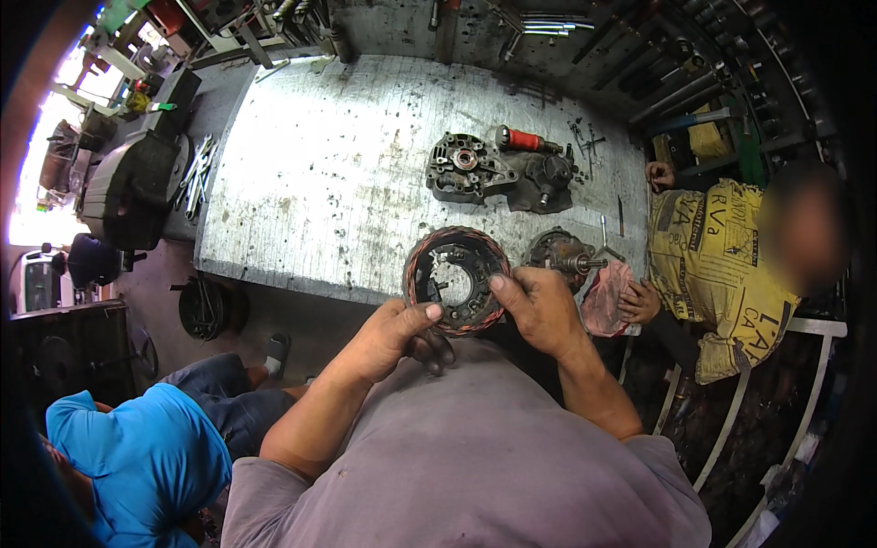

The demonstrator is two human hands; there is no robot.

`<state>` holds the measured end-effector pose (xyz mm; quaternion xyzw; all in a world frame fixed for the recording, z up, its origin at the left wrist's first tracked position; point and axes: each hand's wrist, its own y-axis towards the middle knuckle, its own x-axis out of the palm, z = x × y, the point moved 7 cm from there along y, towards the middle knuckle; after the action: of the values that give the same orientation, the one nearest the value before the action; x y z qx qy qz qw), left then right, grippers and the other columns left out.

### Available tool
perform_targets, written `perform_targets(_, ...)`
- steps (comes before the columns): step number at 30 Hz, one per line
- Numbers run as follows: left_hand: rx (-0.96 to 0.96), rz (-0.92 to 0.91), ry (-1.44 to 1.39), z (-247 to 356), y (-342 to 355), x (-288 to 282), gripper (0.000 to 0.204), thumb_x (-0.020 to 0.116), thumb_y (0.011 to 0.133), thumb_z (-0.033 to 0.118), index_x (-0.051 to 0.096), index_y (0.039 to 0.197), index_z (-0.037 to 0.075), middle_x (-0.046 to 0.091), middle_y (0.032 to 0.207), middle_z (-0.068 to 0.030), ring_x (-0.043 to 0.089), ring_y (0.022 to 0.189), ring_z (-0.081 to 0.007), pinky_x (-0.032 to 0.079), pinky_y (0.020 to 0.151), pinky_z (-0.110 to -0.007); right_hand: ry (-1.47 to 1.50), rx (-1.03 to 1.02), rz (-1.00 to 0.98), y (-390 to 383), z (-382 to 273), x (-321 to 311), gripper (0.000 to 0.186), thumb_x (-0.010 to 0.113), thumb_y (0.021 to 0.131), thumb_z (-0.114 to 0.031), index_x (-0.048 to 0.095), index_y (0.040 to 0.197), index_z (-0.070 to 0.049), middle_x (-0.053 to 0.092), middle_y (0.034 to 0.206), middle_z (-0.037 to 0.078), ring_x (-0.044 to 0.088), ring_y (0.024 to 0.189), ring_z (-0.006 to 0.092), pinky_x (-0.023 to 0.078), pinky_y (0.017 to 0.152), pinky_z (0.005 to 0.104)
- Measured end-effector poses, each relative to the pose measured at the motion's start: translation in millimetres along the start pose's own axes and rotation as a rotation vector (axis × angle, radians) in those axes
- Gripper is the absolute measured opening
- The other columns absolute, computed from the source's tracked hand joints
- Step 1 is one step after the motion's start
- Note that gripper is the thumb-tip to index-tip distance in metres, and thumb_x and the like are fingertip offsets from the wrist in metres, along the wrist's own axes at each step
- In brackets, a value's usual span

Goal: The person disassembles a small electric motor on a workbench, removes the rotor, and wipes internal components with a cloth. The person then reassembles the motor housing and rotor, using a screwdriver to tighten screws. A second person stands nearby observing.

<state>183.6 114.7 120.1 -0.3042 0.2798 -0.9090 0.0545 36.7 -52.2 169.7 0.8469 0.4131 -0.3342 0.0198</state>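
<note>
A round alternator stator [416, 265], a dark ring wound with copper-coloured wire, is held over the near edge of the workbench. My left hand [395, 340] grips its lower left side, thumb on the rim and fingers curled beneath. On the right side of the ring, my right hand [544, 310] presses its thumb on the rim; its other fingers are mostly hidden. Pale light shows through the ring's open middle. Just right of it lies a greasy round part with a shaft [559, 256]. Farther back is an open metal casing [448, 169] with a round bore.
The pale metal workbench [301, 183] spreads ahead. A red-bodied tool [525, 140] and a dark housing [546, 178] lie at its back right. Right, a person in a yellow top [703, 228] rests a hand by a pink cloth [605, 297]. Lower left is a person in blue [151, 457].
</note>
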Motion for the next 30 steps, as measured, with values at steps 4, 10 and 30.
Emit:
perform_targets(4,0.019,-0.015,0.071,0.9,0.3,0.7,0.07,0.073,0.099,0.057,0.072,0.123,-0.009,0.079,0.093,-0.0188,0.079,0.078,-0.0252,0.065,0.066,-0.036,0.03,-0.028,0.031,-1.7,4.2,2.0,0.065,0.07,0.106,-0.053,0.069,0.078,0.006,0.064,0.067,0.026,0.061,0.059,0.0342,0.048,0.061,0.0493)
perform_targets(10,0.055,0.001,0.08,7.5,-2.4,5.7,0.073,0.075,0.096,0.058,0.072,0.123,-0.009,0.079,0.09,-0.0194,0.079,0.077,-0.0247,0.064,0.067,-0.034,0.063,-0.066,0.06,-4.3,7.3,0.4,0.063,0.072,0.105,-0.051,0.067,0.078,0.005,0.062,0.066,0.024,0.058,0.057,0.0314,0.047,0.059,0.0481)
perform_targets(30,0.075,0.003,0.125,1.7,-2.3,3.3,0.072,0.079,0.092,0.053,0.068,0.128,-0.008,0.078,0.095,-0.0171,0.079,0.082,-0.0248,0.065,0.072,-0.035,0.09,-0.122,0.099,-8.1,13.0,5.9,0.06,0.075,0.103,-0.048,0.064,0.076,0.004,0.058,0.064,0.023,0.054,0.055,0.0297,0.045,0.057,0.0476)
